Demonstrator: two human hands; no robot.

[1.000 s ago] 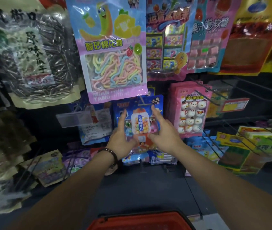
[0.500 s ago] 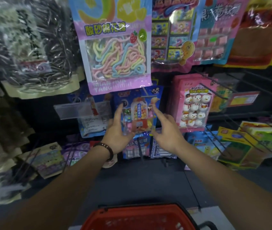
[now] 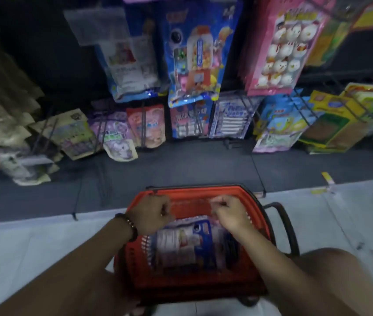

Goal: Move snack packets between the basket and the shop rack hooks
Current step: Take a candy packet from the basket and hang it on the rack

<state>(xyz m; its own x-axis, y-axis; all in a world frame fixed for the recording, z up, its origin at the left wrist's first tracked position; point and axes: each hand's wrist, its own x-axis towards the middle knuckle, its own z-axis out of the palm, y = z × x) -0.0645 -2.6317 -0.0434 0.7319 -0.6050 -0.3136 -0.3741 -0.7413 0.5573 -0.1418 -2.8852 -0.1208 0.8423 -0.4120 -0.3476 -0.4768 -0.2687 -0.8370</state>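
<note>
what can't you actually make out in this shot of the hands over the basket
All in the head view:
- What the left hand and right hand grip, if anything: curled fingers and motion blur hide it.
- Print on the blue packet in the red basket: too blurred.
- The basket's near wall: hidden by both forearms.
- The rack's upper rows: cut off by the top edge.
- The packets at far left: smeared by blur.

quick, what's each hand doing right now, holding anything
Left hand: closed in a fist over the red basket; nothing visibly held.
Right hand: fingers curled over the basket; too blurred to tell if it holds anything.
</note>
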